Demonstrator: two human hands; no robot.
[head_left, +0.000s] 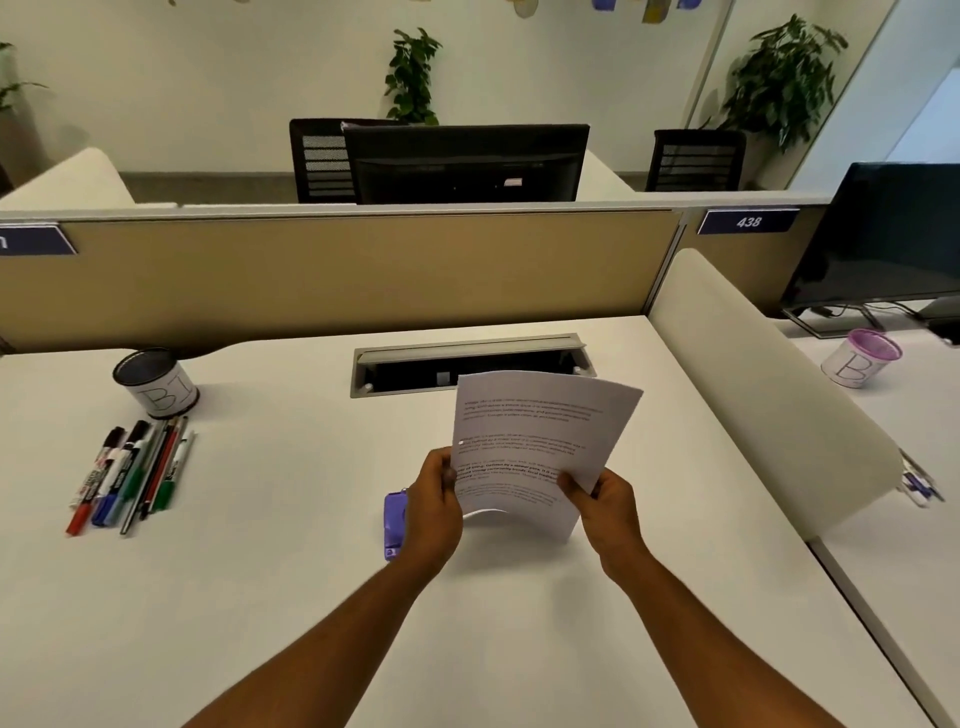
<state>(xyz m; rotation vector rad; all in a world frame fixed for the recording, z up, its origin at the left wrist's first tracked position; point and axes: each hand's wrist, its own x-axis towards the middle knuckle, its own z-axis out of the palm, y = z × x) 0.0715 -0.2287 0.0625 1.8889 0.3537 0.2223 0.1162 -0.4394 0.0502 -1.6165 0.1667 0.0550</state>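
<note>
Both hands pinch printed sheets (535, 441) upright above desk: left hand (434, 501) fingers curled at left edge, right hand (605, 506) at lower right

**An open-plan office**

We are at a white bench (260, 571) fenced by a tan partition panel (337, 275) with a blue number plate (748, 222) reading 438. Beyond it we see a black monitor (465, 163) and mesh-backed chairs (319, 161). A second monitor (883, 234) stands on the next bench. A cable hatch (467, 364), a labelled pen pot (156, 383), a row of markers (124, 475) and printed sheets (535, 431) mark a workstation. Potted plants (413, 78) line the wall.
</note>
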